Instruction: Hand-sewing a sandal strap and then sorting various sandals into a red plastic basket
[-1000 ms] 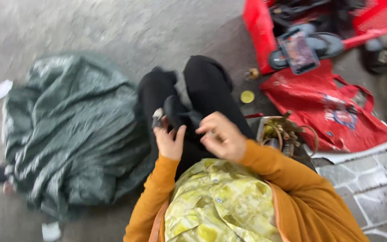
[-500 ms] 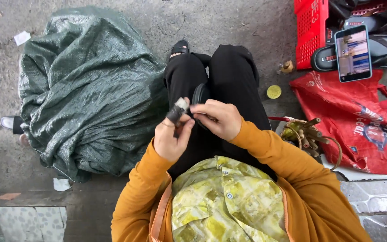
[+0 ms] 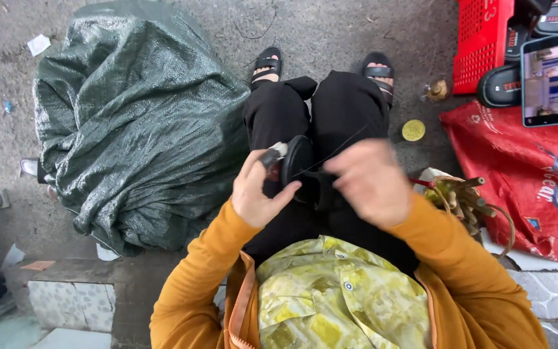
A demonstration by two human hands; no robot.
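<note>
Your left hand (image 3: 258, 194) has its fingers curled shut around a small black part with a pale metal end (image 3: 272, 155), which sits against a black disc-shaped piece (image 3: 296, 167) held over your lap, just above your knees. Your right hand (image 3: 369, 181) is blurred; its fingers look loosely bent near the disc's right side, but you cannot tell whether they grip anything. A thin dark thread (image 3: 340, 147) runs up and right from the disc across your black trousers (image 3: 343, 110).

The disc looks rigid and light, likely hard plastic or rubber, so it should not flex; take it by the rim, where the edge gives purchase, and leave the centre free. The thread will be limp and easy to snag or lose against the dark cloth, so pinch it close to the disc.

Beside your left leg lies a bulky green woven sack (image 3: 137, 123) on the ground. On your right are a red bag (image 3: 531, 174), a red crate (image 3: 482, 45) and a phone (image 3: 550, 79).
</note>
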